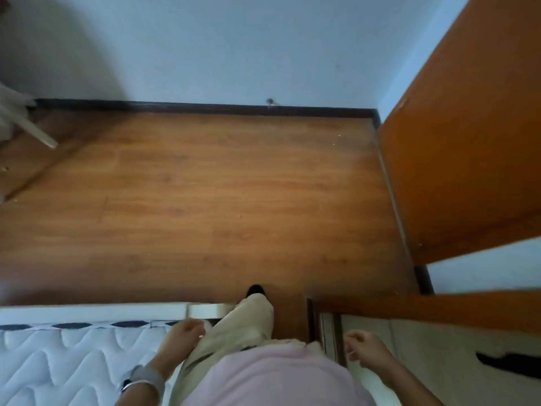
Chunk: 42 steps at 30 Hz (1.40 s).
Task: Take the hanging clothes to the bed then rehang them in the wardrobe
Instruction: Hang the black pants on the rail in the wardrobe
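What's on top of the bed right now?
Only the bare quilted mattress shows on the bed; no clothes there. The left hand hangs over its corner, empty. The rest is out of frame.

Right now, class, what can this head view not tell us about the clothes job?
- Hanging clothes: none identifiable in the head view.
- Orange door: top cut off by the frame edge.
- Mattress: mostly cut off at the left and bottom edges.
- Left hand, right hand: blurred, apparently empty.
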Tool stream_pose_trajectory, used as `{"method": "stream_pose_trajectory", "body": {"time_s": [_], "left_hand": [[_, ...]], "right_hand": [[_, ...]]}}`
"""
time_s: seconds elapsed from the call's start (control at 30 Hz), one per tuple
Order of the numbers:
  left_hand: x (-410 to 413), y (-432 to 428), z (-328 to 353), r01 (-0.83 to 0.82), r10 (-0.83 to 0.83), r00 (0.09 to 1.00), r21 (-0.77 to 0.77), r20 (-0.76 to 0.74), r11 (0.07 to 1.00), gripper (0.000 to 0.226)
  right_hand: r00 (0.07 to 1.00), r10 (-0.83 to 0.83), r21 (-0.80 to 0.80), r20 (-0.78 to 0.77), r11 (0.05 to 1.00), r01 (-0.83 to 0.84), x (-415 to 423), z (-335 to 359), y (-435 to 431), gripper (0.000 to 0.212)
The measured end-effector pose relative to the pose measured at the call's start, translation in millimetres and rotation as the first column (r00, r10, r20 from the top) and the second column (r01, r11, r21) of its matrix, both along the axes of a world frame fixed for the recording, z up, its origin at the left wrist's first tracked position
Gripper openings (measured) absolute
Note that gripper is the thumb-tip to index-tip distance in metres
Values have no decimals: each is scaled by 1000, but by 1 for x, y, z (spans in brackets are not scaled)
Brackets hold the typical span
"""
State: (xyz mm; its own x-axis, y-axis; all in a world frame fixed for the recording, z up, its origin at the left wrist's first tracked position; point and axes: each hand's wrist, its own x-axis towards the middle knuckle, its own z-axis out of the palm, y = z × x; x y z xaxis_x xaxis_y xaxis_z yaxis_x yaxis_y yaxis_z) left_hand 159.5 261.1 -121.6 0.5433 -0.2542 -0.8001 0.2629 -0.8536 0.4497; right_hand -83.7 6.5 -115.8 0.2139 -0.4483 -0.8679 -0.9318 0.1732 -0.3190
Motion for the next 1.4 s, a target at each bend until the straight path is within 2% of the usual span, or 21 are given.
{"method": "stream_pose_trajectory", "body": {"time_s": [0.1,0.27,0.37,0.47,0.57,0.63,0.77,0.87,0.93,1.0,1.17,1.2,1.27,1.3,1.33,1.4], "left_hand": [[45,-18,6,-162,160,986,-35,-50,986,12],[105,-36,4,-279,276,959,-34,-65,960,19],[128,-47,-1,-371,369,923,4,-109,929,20],[150,-62,-11,-499,500,850,49,-163,865,11],[181,-77,-20,-641,645,746,84,-168,763,11],[202,-88,-21,-737,742,652,97,-158,668,13],[240,-104,0,-865,862,500,4,-77,502,15],[259,-100,13,-951,950,306,-58,-56,303,14],[263,-89,16,-991,989,126,-49,-72,122,14],[259,-73,12,-1000,997,-1,9,-77,0,16],[267,-11,-6,-971,973,-196,163,-124,-175,21],[275,7,-5,-969,972,-199,176,-126,-176,20],[295,46,-5,-967,970,-209,171,-126,-187,17],[306,66,-7,-965,966,-230,153,-119,-211,24],[319,85,-3,-961,957,-262,127,-121,-247,28],[347,124,0,-922,912,-386,80,-136,-378,15]], "right_hand": [[998,56,-39,31,998,-55,61,6,-29,18],[987,140,-85,82,987,-134,154,19,-87,14],[974,225,-96,37,971,-221,206,16,-123,14],[942,333,-91,-47,937,-336,257,0,-158,17],[867,485,-60,-115,868,-493,318,-18,-197,25],[761,632,-22,-149,767,-641,368,-19,-223,27],[612,773,-33,-169,616,-787,496,-9,-240,19],[557,822,-36,-114,557,-830,595,-2,-210,20],[471,881,-36,-50,470,-882,655,-1,-172,18],[381,924,-44,12,381,-923,708,0,-126,17],[231,969,-85,82,238,-968,819,-13,-4,15],[215,973,-88,90,222,-971,836,-14,22,15],[179,981,-79,78,185,-980,865,-16,71,14],[150,987,-65,66,154,-986,878,-14,95,13],[120,991,-47,56,123,-991,889,-12,117,14],[74,996,-15,52,75,-997,912,-5,159,14]]}}
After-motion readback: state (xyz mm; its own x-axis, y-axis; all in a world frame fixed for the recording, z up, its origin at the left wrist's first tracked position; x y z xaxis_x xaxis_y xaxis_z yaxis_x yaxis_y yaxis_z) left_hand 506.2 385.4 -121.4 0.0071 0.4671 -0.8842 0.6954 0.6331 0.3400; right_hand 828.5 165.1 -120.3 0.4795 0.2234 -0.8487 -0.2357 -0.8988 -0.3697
